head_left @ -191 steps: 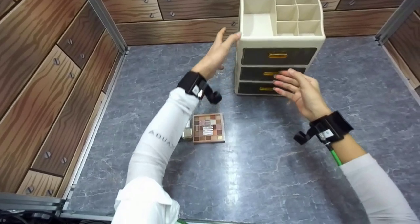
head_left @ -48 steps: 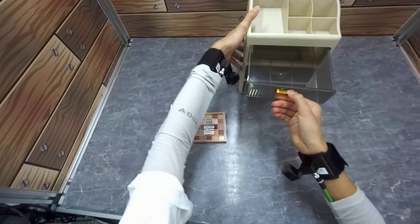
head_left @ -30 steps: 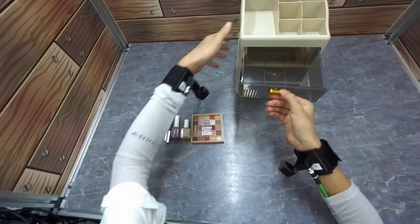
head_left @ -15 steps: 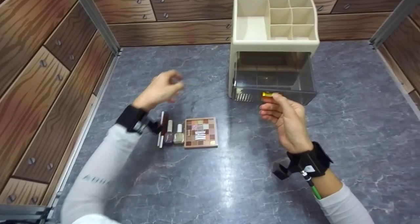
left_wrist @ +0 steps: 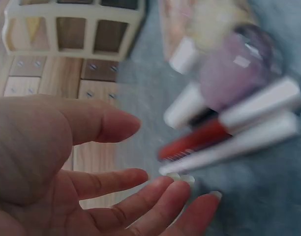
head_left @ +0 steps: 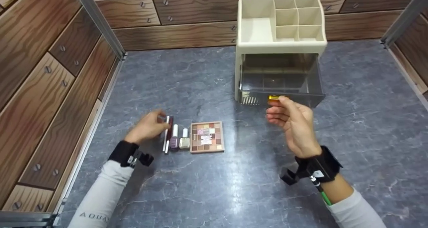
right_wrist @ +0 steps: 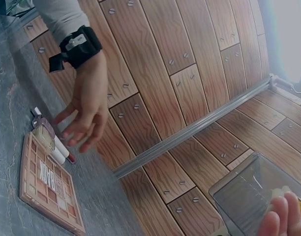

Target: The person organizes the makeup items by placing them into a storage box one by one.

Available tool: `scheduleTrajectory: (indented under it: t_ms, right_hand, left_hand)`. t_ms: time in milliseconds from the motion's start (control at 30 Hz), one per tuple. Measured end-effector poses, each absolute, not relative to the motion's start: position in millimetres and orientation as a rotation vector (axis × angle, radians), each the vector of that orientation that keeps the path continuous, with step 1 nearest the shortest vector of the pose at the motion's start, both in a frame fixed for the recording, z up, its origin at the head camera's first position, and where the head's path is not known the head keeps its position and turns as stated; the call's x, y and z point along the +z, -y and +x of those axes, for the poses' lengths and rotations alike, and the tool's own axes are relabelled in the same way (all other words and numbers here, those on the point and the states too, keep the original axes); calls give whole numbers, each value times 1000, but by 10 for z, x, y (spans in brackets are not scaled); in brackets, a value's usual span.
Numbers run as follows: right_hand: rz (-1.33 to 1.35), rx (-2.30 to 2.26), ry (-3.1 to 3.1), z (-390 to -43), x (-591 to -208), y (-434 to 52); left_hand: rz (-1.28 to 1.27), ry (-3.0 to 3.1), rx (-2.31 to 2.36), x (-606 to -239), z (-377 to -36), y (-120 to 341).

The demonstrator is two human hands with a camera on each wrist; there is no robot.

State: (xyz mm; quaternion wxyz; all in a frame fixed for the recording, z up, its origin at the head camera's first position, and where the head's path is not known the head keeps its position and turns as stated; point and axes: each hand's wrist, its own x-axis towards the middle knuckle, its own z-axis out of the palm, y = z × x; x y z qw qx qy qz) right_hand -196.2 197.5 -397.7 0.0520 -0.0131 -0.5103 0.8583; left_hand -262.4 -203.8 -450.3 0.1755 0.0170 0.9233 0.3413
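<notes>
Where fingers (head_left: 159, 119) reach: lip gloss (head_left: 169, 129) just beside.

The head camera is looking forward and down from above, taking in both hands and the organizer (head_left: 281, 44) beyond them. The left wrist camera is sitting very close behind the left hand (left_wrist: 67, 167), facing past its fingertips at the tubes (left_wrist: 229, 132) (blurred at this nearness). The right wrist camera is looking sideways from the right hand (right_wrist: 283, 216), sharing the eyeshadow palette (right_wrist: 49, 191) with the head view.
</notes>
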Motion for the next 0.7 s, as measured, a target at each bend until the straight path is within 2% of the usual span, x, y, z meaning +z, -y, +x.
scheduleTrajectory:
  t_ms: [700]
  right_hand:
    - [-4, 2568, 1560, -1967, -4001, -1977]
  left_hand:
    - [-102, -2660, 1102, -4785, -2442, 2068]
